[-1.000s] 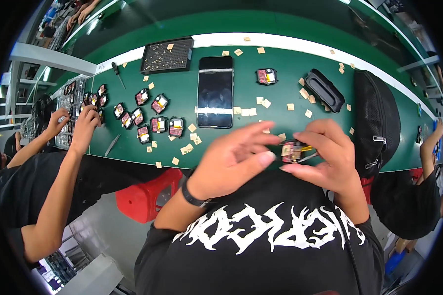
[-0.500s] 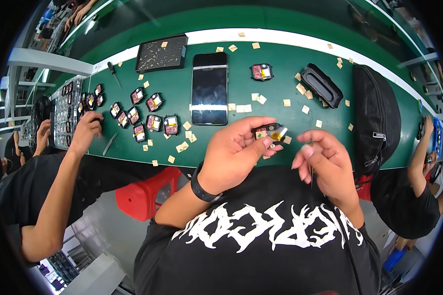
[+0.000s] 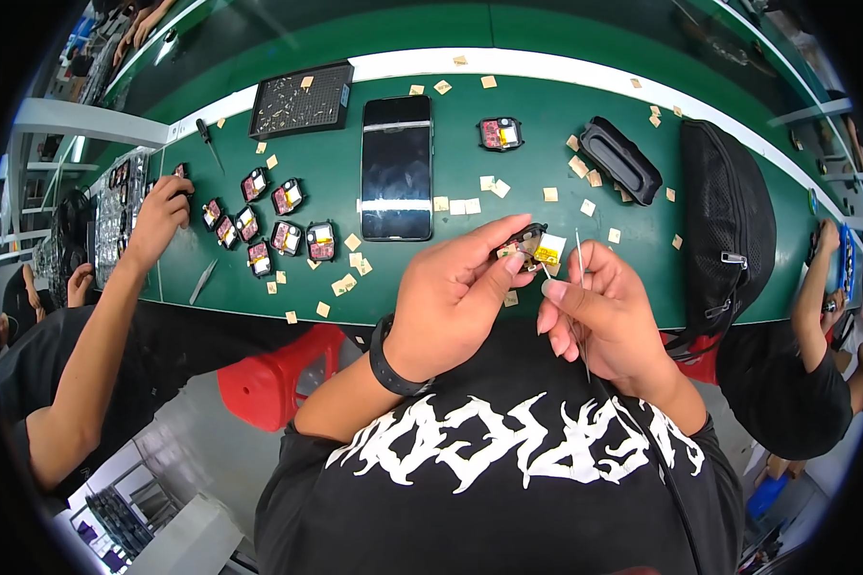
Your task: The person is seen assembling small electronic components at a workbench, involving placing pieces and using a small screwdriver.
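My left hand is closed around a small black watch case, its thumb pressed over the edge. A white battery piece with yellow tape sticks out from the case on the right. Close beside it, my right hand pinches a thin metal tool, which points up past the thumb; its exact kind is hard to make out. The right fingertips almost meet the taped piece, and I cannot tell whether they touch it. My fingers hide much of the inside of the case.
Several opened watch cases lie left of a large black phone; another watch case sits beyond. Around are small beige squares, a parts tray, a black oblong tray, tweezers, a black bag and a co-worker's hand.
My right hand has moved left toward the watch case, and its thin metal tool now shows upright. The taped piece stands out more from the case. The co-worker's left-side hand shifted up and left.
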